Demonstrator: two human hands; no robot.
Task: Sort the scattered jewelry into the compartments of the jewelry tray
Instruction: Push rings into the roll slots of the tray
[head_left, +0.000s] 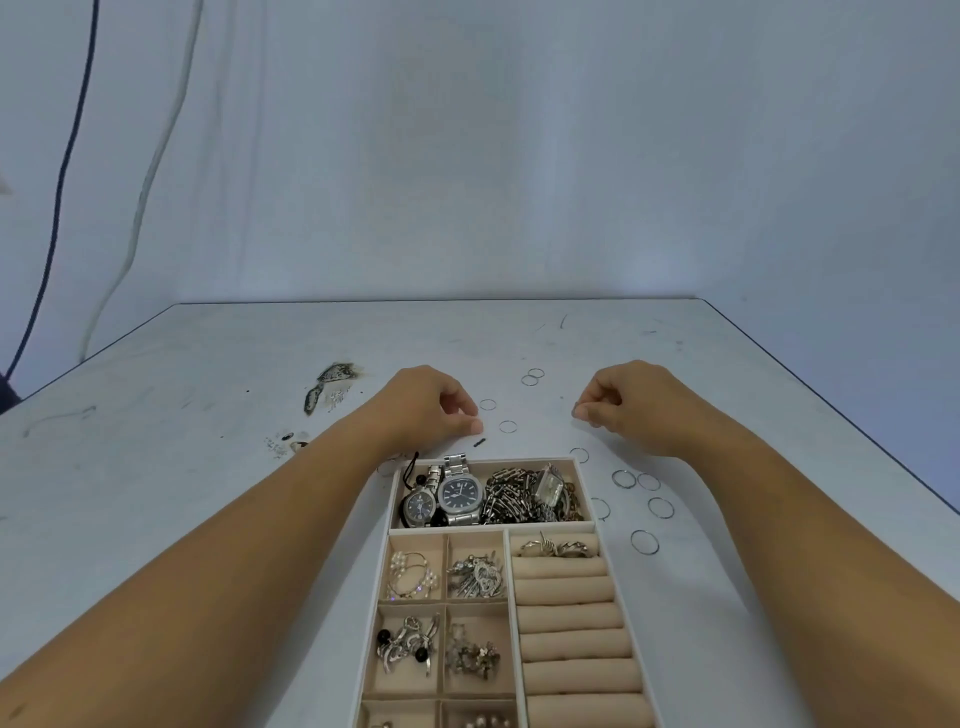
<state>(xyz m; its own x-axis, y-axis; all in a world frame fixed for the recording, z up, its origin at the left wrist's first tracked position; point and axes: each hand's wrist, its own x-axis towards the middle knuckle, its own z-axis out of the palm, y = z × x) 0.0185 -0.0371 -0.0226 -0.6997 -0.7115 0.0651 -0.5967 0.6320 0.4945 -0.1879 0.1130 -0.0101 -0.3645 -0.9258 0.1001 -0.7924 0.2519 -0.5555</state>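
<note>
Left hand (431, 405) and right hand (628, 408) both curled, can't tell if pinching anything, while thin silver wire rings (508, 426) lie on the white bench (156, 441) beside the beige compartment tray (447, 529), probably featherlight and slippery, so pinch the rim.

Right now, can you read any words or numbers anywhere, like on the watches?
No text here can be read.
Large watch: the markings on its dial are too blurred to read.
Smaller watch: its dial is too small to read.
Jewelry tray and table: no labels or signs visible.
</note>
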